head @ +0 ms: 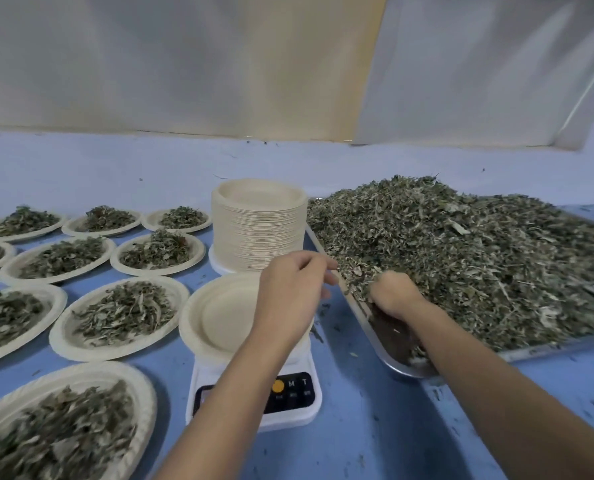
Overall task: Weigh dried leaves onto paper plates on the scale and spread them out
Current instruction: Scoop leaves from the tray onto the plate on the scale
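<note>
The blue desk [392, 427] carries everything. On my right the metal tray [403, 370] is heaped with dried leaves [462, 244], so by my reckoning most of the stock is not yet weighed. On my left are the filled plates [122, 313], nine that I can count, each with its leaves spread flat; those portions look finished. Behind the scale the stack of paper plates [259, 230] stands tall, which also tells me a lot of portions are left. The scale [299, 400] sits in front of me, and the empty plate [216, 317] on it has no leaf in it, so this portion has barely begun: filling, weighing and spreading all remain.

The tray lies at a slant, its rounded near corner towards me just beside the scale and its left edge running away to the back. Its right end is out of view, so I cannot tell its long axis for sure. The scale's long axis runs towards me, buttons at the near end facing up; my forearm hides the display. The plate is round, level and mouth up.

My left hand [288, 289] hovers over the plate's right rim, fingers loosely bent towards the tray, nothing in it that I can see. My right hand [392, 294] is dug into the near edge of the heap, fingers curled around a handful.
</note>
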Motion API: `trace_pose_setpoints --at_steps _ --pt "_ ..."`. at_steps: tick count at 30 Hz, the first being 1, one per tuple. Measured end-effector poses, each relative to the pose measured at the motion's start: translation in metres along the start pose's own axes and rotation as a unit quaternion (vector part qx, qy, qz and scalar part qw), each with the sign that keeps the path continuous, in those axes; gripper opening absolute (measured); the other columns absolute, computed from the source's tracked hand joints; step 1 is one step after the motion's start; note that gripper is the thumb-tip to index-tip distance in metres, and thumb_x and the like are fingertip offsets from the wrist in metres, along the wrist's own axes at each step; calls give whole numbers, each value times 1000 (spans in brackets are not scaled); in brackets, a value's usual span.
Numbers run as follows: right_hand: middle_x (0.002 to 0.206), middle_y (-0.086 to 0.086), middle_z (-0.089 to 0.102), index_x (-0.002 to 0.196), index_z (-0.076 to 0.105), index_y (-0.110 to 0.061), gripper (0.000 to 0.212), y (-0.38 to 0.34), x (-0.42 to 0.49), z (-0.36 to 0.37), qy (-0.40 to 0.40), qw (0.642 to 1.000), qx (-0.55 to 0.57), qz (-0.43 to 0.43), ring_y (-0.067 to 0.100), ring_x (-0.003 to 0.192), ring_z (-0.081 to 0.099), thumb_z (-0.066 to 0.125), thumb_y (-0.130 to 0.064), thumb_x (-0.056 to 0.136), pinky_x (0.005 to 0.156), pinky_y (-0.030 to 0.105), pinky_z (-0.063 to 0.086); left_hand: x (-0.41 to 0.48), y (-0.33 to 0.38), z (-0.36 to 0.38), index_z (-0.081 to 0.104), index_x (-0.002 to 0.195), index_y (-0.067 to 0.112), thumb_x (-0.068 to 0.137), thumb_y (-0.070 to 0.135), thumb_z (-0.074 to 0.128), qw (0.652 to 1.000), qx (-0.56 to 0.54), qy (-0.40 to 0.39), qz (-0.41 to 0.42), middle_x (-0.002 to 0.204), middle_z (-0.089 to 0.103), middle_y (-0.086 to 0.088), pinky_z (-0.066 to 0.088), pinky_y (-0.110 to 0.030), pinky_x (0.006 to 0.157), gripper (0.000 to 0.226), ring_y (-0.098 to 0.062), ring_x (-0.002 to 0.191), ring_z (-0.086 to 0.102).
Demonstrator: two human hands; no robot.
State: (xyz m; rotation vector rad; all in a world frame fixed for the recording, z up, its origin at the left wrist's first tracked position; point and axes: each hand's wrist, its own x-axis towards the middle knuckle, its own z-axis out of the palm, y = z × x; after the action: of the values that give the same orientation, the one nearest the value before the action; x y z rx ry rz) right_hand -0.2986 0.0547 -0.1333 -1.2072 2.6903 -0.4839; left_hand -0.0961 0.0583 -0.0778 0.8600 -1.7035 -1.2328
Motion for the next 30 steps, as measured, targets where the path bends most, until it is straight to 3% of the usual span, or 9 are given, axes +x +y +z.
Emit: trace_pose_setpoints --at_steps 3,6,9,11,16,19,22,26,30 --pt "115 20 60 105 63 1 29 -6 9 9 86 994 3 -67 34 108 55 42 -16 93 86 34 44 -2 -3 1 70 73 22 91 15 48 1000 3 -1 -7 69 70 5 43 -14 48 30 -6 55 60" --pt "129 14 48 120 54 -5 36 -1 11 13 184 974 -103 -89 31 124 38 44 -27 94 99 40 35 -4 -1 -3 71 74 22 90 15 48 1000 -5 5 -17 69 70 5 42 -16 52 29 -7 54 61" --pt "154 18 19 141 32 -5 57 4 14 19 90 989 -115 3 33 144 9 37 -40 97 116 44 9 -6 4 -4 72 74 18 89 14 50 999 -45 7 -28 66 70 4 40 -17 52 27 -9 52 59" --pt "158 20 4 149 18 -7 63 3 15 27 30 995 -88 27 33 146 -3 30 -43 99 117 44 -4 -7 7 -5 72 75 18 89 14 49 999 -45 8 -20 66 69 4 40 -15 51 27 -9 52 59" --pt "156 15 18 144 30 -10 47 -7 17 26 10 996 -3 -87 32 143 15 28 -32 103 115 43 12 -6 12 -11 71 74 18 89 12 49 997 -65 26 -16 63 68 5 41 -14 49 27 -7 50 56" --pt "160 11 3 150 20 -13 51 -6 14 24 36 989 46 -137 30 144 6 29 -31 103 115 40 13 -4 13 -17 71 72 20 88 13 48 997 -69 37 -15 64 69 5 41 -14 49 29 -7 51 57" --pt "160 7 -10 153 8 -23 57 -2 12 28 57 988 -46 -133 26 146 -1 22 -45 102 115 45 11 -2 14 -21 71 71 20 88 13 47 997 -65 49 -12 64 69 5 41 -13 47 30 -8 51 57" --pt "157 6 -24 151 -9 -31 58 3 15 40 -8 988 -113 -104 27 147 -5 12 -50 100 116 49 4 -2 14 -21 71 71 19 87 12 47 996 -70 52 -15 63 69 4 41 -13 48 30 -8 50 56" --pt "160 6 -8 151 8 -26 59 -3 24 42 20 994 -42 -94 32 144 11 20 -52 99 112 50 14 0 13 -18 71 70 21 88 12 47 996 -75 42 -17 63 69 5 42 -17 52 31 -6 50 56"
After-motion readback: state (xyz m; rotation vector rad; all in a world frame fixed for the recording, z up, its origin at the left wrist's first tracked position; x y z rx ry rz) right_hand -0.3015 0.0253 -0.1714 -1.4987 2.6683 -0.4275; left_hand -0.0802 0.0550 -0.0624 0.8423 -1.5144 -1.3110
